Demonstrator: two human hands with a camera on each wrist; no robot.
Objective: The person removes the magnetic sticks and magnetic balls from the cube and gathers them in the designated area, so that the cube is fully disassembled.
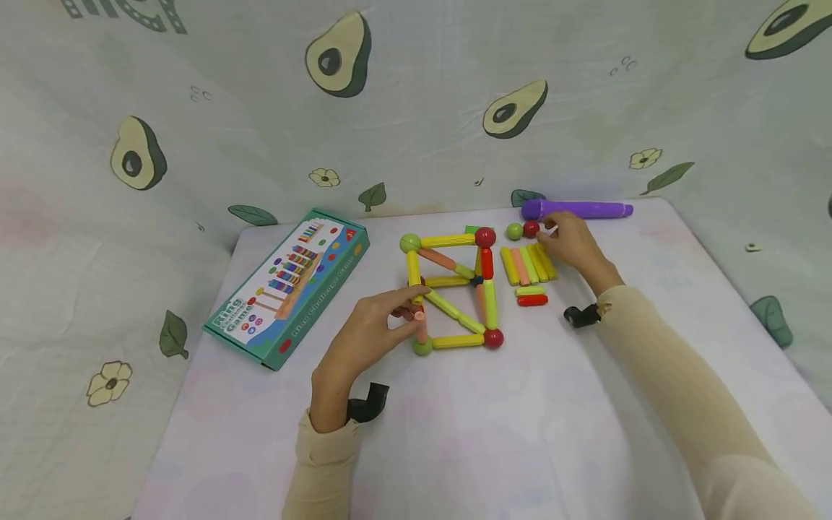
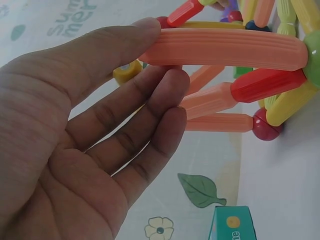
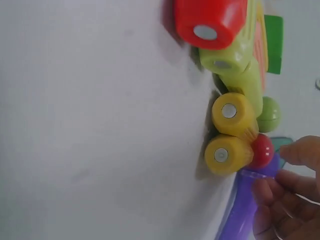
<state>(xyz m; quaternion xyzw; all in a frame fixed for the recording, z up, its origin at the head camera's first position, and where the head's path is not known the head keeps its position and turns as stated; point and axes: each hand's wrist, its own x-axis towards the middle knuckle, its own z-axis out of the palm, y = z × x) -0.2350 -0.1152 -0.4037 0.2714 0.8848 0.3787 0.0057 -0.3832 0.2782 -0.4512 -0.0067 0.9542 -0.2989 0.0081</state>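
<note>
What counts in space is how the loose red ball (image 1: pixel 531 229) lies to the right hand (image 1: pixel 575 244): it sits just left of that hand's fingertips, near the far edge of the desk (image 1: pixel 455 440), and the right is plainly the nearer of the two hands. Being round, the ball has no long axis to line up with. The right hand's thumb and fingers are parted and lightly bent, with nothing visible in their grasp; whether a fingertip touches the ball cannot be told. A loose green ball (image 1: pixel 514 231) sits beside it on the left.

The left hand (image 1: pixel 370 332) pinches the upper end of a salmon stick (image 2: pixel 225 49), which stands roughly upright with its lower end at a green corner ball (image 1: pixel 422 347) of the frame (image 1: pixel 458 341) of sticks and balls. That frame is left of the red ball.

Nearer the person than the two loose balls lies a row of sticks (image 1: pixel 530 265), pointing away from the body. A purple rod (image 1: pixel 591 210) lies crosswise behind. The desk is pale and smooth, with a green game box (image 1: pixel 289 289) at the left and avocado-print cloth (image 1: pixel 422 144) hanging behind
</note>
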